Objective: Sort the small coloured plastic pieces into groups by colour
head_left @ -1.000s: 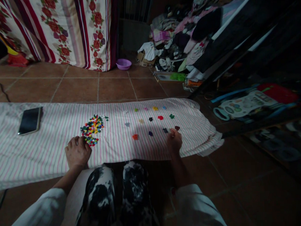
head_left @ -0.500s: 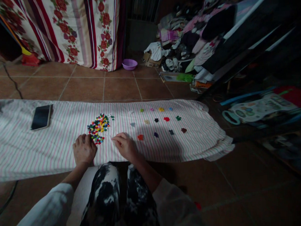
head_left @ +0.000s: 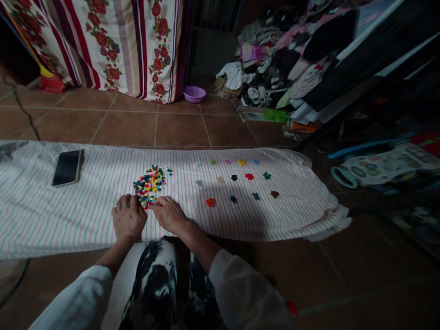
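A mixed pile of small coloured pieces (head_left: 151, 181) lies on the striped cloth (head_left: 109, 207). My left hand (head_left: 128, 217) rests palm down at the pile's near left edge, its fingers curled; whether anything is under them is hidden. At the near right edge, the fingertips of my right hand (head_left: 168, 214) are pinched together against the pieces; what they hold is too small to make out. To the right sit small single-colour groups in rows, among them orange (head_left: 210, 202), red (head_left: 249, 176), yellow (head_left: 241, 162), black (head_left: 234, 177), green (head_left: 266, 175) and brown (head_left: 275, 194).
A phone (head_left: 67, 168) lies on the cloth at the left. Beyond the cloth, a purple basin (head_left: 194, 94) stands on the tiled floor beside a floral curtain (head_left: 125, 48). Clothes and shoes are heaped at the back right. A colourful toy panel (head_left: 389, 166) is at the right.
My right hand has moved left to the near edge of the pile. My left hand stays beside the pile. The whole view has shifted slightly.
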The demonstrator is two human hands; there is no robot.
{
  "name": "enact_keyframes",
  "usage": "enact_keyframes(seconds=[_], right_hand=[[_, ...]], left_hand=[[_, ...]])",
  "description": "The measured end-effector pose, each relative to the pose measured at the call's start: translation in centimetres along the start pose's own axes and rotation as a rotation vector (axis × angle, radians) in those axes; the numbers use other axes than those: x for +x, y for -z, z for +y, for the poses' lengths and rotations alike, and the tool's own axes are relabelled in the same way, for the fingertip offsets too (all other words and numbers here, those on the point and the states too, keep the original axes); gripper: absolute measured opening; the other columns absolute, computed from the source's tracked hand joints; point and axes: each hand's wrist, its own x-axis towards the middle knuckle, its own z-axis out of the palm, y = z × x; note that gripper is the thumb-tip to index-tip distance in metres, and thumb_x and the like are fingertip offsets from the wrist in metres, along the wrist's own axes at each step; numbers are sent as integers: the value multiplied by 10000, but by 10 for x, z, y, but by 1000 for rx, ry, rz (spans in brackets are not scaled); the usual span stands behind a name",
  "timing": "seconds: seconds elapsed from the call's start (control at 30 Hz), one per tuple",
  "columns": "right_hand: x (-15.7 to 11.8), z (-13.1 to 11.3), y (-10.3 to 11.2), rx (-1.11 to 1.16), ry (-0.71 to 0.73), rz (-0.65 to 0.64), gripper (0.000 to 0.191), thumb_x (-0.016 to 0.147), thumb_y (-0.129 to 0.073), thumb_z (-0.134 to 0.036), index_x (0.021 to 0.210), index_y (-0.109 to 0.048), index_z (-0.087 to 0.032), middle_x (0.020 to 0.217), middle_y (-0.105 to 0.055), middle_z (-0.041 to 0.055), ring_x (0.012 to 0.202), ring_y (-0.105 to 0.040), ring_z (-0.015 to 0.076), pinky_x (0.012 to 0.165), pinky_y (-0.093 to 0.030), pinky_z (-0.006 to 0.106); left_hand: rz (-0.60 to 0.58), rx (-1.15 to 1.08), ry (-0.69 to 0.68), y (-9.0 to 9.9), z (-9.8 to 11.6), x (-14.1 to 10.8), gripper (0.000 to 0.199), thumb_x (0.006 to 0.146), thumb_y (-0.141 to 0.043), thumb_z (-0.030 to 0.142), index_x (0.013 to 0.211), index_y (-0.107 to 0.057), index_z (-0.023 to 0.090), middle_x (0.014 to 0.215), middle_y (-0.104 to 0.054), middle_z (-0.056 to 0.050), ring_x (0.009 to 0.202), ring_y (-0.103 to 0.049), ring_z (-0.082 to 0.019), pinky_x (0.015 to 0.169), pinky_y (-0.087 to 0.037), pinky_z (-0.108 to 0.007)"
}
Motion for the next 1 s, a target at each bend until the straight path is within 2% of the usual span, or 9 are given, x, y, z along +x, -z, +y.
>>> enact_keyframes(seconds=[0.13, 0.23, 0.37, 0.43, 0.7, 0.83, 1.0], right_hand=[[8, 3, 0, 9, -60, 43, 321, 947, -455, -171, 1181, -657, -259, 1092, -631, 49, 1024, -541, 182, 922, -445, 305], [10, 6, -1, 103, -101, 91, 299, 945, -461, -175, 1132, -678, -260, 1065, -648, 38, 1014, -564, 166, 927, -446, 285], [15, 13, 3, 199, -268, 206, 245, 958, -476, -242, 1084, -685, -253, 1029, -669, 24, 978, -591, 151, 903, -456, 265], [21, 17, 6, 192, -320, 217, 232, 957, -489, -279, 1070, -691, -261, 1020, -666, 20, 980, -593, 156, 900, -457, 267], [48, 24, 5, 90, -261, 36, 294, 940, -480, -234, 1121, -696, -315, 1071, -619, 24, 1003, -579, 157, 888, -463, 255], [54, 22, 3, 65, -305, 2, 318, 954, -444, -234, 1144, -688, -304, 1068, -625, 32, 1009, -579, 156, 888, -464, 251], [58, 25, 5, 13, -259, -47, 325, 959, -436, -240, 1170, -677, -302, 1063, -621, 42, 992, -587, 166, 844, -478, 257]], left_hand=[[13, 10, -9, -2, -1, -1, 348, 873, -410, 269, 1152, -578, 149, 1197, -574, -152, 1108, -490, -292, 817, -350, -398], [14, 4, -23, -2, -2, -1, 356, 876, -412, 272, 1163, -577, 142, 1201, -573, -158, 1119, -487, -293, 823, -357, -402], [21, 0, -42, -3, -3, -1, 373, 872, -424, 269, 1181, -574, 124, 1213, -572, -167, 1130, -488, -296, 829, -370, -408], [22, 6, -43, -3, -3, -1, 371, 867, -429, 266, 1176, -576, 120, 1212, -575, -166, 1127, -491, -296, 825, -373, -407], [27, 11, -34, -2, -1, 0, 351, 861, -437, 262, 1155, -581, 138, 1193, -581, -160, 1123, -499, -295, 819, -372, -401], [23, 36, -33, -5, -2, -1, 356, 867, -430, 271, 1161, -577, 136, 1201, -581, -158, 1132, -497, -299, 824, -374, -406], [20, 40, -27, -6, -3, 0, 366, 859, -439, 277, 1164, -577, 129, 1212, -575, -165, 1145, -490, -305, 830, -377, -410]])
